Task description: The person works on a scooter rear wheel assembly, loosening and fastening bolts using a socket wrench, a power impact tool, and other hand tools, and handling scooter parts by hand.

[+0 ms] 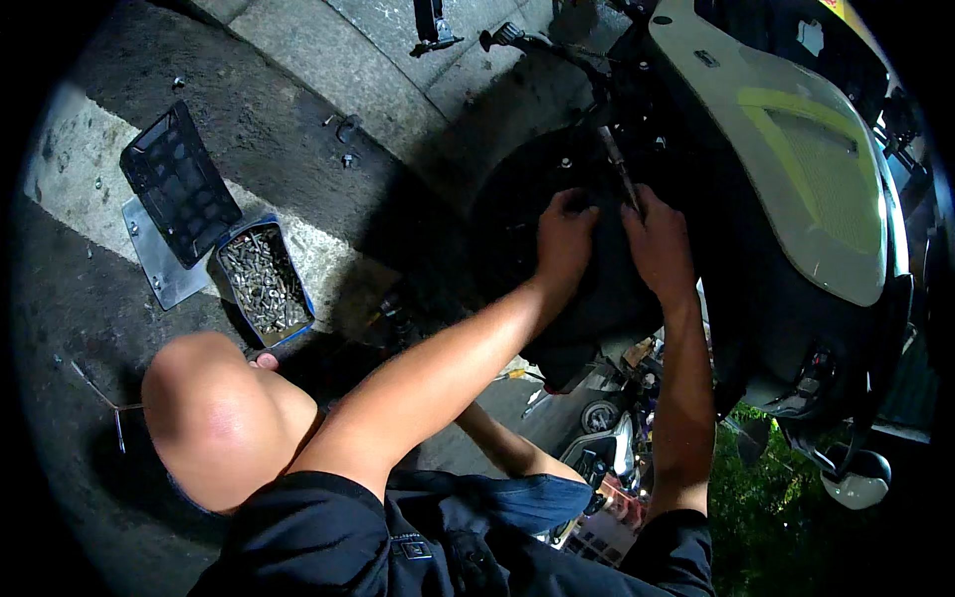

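Observation:
My right hand [655, 241] is closed on a slim metal rod-like tool [613, 152], which reaches up to the dark underside of the scooter [791, 169] with its cream side panel. My left hand [564, 239] is just left of it, fingers curled against the black wheel area [507, 209]; what they hold, if anything, is hidden in shadow.
A co-worker's head [214, 418] and forearm [497, 438] are below my left arm. At left are a bin of bolts [265, 281], a black plastic tray [177, 184], a metal plate [149, 259] and a three-armed wrench [119, 408]. A white helmet-like object [854, 483] is at lower right.

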